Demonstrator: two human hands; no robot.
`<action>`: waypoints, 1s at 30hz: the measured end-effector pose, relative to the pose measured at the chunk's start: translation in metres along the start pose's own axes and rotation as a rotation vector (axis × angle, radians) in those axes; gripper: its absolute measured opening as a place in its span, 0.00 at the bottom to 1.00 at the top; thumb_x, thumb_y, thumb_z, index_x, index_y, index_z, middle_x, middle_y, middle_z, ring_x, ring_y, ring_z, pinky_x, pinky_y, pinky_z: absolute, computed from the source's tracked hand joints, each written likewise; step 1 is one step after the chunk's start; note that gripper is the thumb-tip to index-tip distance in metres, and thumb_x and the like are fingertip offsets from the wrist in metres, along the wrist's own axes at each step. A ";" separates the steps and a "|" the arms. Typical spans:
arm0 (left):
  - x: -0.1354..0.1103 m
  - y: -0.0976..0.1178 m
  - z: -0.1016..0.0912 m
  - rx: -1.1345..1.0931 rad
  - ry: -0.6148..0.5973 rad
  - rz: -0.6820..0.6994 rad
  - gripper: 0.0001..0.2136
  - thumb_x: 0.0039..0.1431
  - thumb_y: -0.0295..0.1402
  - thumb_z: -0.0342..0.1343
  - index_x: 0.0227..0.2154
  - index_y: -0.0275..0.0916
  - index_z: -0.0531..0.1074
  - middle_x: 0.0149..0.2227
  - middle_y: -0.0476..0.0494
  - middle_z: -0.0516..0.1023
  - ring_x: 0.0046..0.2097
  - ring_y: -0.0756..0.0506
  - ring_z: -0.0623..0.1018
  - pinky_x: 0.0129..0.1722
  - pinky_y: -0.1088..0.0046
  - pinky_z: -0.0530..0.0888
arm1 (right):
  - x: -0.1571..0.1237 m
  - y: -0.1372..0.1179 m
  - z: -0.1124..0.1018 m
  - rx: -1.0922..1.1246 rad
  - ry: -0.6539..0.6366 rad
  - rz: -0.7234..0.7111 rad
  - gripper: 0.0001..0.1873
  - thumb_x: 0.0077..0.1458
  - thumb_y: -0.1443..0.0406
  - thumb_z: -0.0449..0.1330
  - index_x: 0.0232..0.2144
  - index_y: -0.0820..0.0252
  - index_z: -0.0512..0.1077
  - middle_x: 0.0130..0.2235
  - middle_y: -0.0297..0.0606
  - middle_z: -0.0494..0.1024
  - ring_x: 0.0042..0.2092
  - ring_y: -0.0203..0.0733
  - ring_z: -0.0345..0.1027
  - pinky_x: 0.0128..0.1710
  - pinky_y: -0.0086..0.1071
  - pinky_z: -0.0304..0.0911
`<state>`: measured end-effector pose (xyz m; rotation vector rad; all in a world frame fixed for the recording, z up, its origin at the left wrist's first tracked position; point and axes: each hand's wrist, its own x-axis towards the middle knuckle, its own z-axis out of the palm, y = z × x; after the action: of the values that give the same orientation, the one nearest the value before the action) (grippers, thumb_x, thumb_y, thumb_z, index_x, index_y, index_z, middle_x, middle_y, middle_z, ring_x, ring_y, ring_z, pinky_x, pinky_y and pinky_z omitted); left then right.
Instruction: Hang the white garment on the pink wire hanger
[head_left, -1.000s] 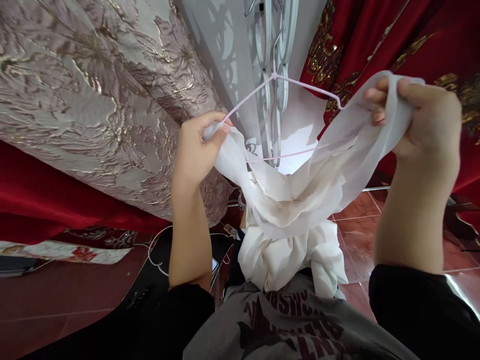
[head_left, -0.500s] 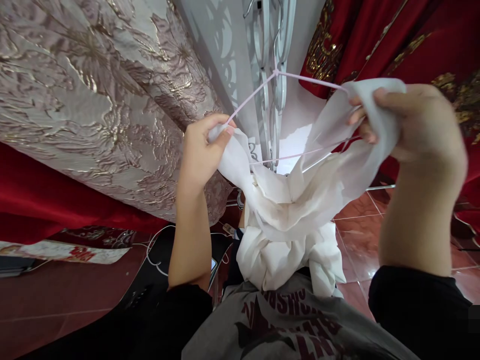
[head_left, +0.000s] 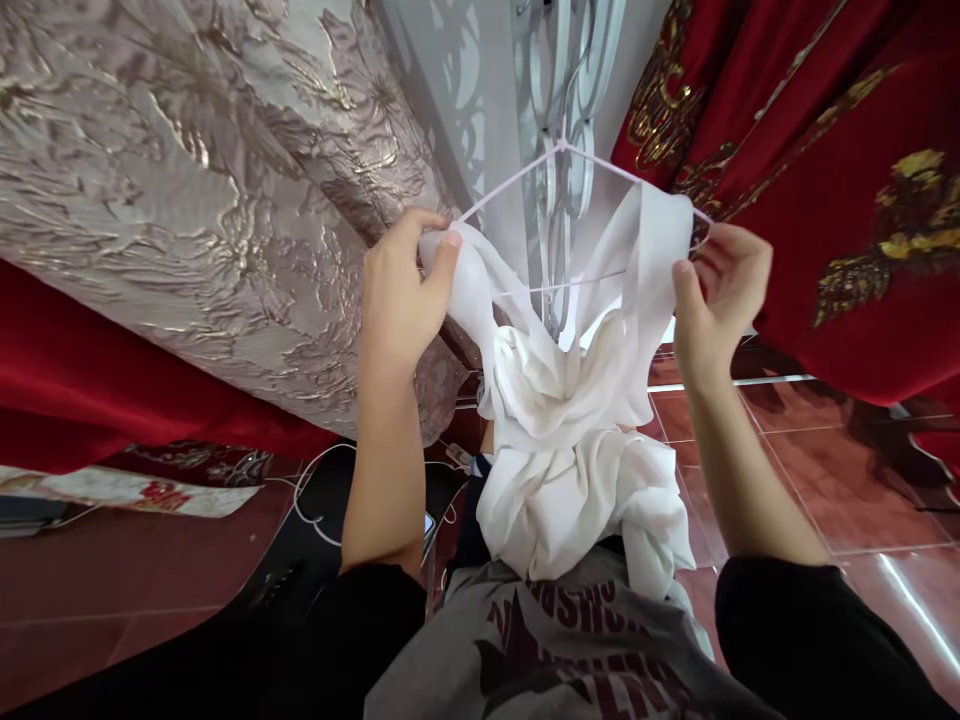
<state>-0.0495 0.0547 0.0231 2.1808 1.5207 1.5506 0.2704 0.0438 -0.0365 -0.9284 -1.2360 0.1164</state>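
Observation:
A white sheer garment [head_left: 577, 440] hangs bunched from a thin pink wire hanger [head_left: 517, 180], whose hook goes up to a white metal rail. My left hand [head_left: 405, 290] pinches the garment's left shoulder at the hanger's left end. My right hand [head_left: 720, 290] pinches the right shoulder, which now lies over the hanger's right end. The rest of the cloth falls in folds onto my lap, against my grey printed shirt [head_left: 570, 650].
A heavy beige embossed gown [head_left: 187, 190] hangs close on the left. Red gold-embroidered fabric [head_left: 847, 190] hangs on the right. A white ornate metal stand [head_left: 562, 130] rises behind the hanger. Red floor tiles [head_left: 825, 470] lie below, with a black object and white cable [head_left: 315, 520].
My right hand has moved away from me and left, drawing the garment's right strap over the hanger's right end. The left hand has kept its grip on the left shoulder.

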 end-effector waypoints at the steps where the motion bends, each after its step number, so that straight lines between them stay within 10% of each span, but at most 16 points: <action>1: -0.002 -0.003 0.001 -0.020 0.000 -0.008 0.10 0.68 0.42 0.58 0.46 0.45 0.75 0.44 0.44 0.82 0.49 0.41 0.81 0.56 0.63 0.76 | -0.003 -0.003 0.003 -0.032 0.043 -0.106 0.21 0.61 0.52 0.63 0.53 0.51 0.69 0.55 0.42 0.71 0.58 0.48 0.70 0.61 0.50 0.66; 5: -0.024 -0.008 0.017 -0.121 0.096 0.011 0.13 0.69 0.41 0.56 0.52 0.44 0.73 0.54 0.41 0.79 0.58 0.41 0.78 0.58 0.62 0.75 | -0.014 -0.017 0.031 -0.084 -0.245 -0.288 0.14 0.69 0.56 0.52 0.49 0.52 0.72 0.51 0.43 0.76 0.57 0.48 0.71 0.59 0.50 0.66; 8: -0.052 -0.007 0.042 -0.221 0.395 0.081 0.12 0.70 0.39 0.53 0.52 0.41 0.71 0.61 0.37 0.73 0.65 0.41 0.72 0.62 0.58 0.73 | -0.021 -0.016 0.057 -0.104 -0.527 -0.274 0.15 0.69 0.56 0.52 0.48 0.53 0.74 0.51 0.42 0.80 0.57 0.48 0.72 0.60 0.50 0.65; 12: -0.090 -0.006 0.079 -0.349 0.762 -0.047 0.13 0.67 0.42 0.57 0.47 0.40 0.69 0.55 0.36 0.75 0.60 0.40 0.76 0.60 0.59 0.75 | -0.033 -0.002 0.073 -0.177 -0.529 -0.177 0.15 0.68 0.53 0.54 0.39 0.55 0.76 0.41 0.39 0.82 0.45 0.45 0.74 0.55 0.46 0.64; 18: -0.109 0.015 0.101 -0.579 0.486 -0.318 0.17 0.65 0.47 0.60 0.46 0.39 0.72 0.43 0.39 0.81 0.46 0.43 0.82 0.51 0.66 0.77 | -0.052 -0.005 0.062 -0.194 -0.385 -0.196 0.11 0.65 0.56 0.60 0.33 0.55 0.74 0.37 0.36 0.81 0.40 0.42 0.72 0.49 0.42 0.62; 25: -0.099 0.033 0.060 -0.410 0.145 -0.369 0.12 0.65 0.41 0.60 0.31 0.38 0.75 0.30 0.46 0.79 0.35 0.45 0.80 0.36 0.72 0.76 | -0.063 -0.019 0.055 -0.210 -0.346 -0.164 0.10 0.65 0.58 0.60 0.32 0.54 0.74 0.36 0.35 0.81 0.40 0.42 0.72 0.47 0.42 0.62; 30: -0.080 0.031 0.037 -0.421 0.141 -0.364 0.08 0.63 0.36 0.60 0.30 0.38 0.76 0.28 0.49 0.77 0.34 0.46 0.79 0.41 0.71 0.77 | -0.064 -0.021 0.055 -0.169 -0.362 -0.132 0.09 0.64 0.59 0.61 0.33 0.54 0.74 0.37 0.35 0.81 0.41 0.42 0.72 0.48 0.42 0.61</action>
<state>-0.0021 -0.0025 -0.0326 1.5067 1.3689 1.7273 0.1925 0.0251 -0.0692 -0.9964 -1.6593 0.0783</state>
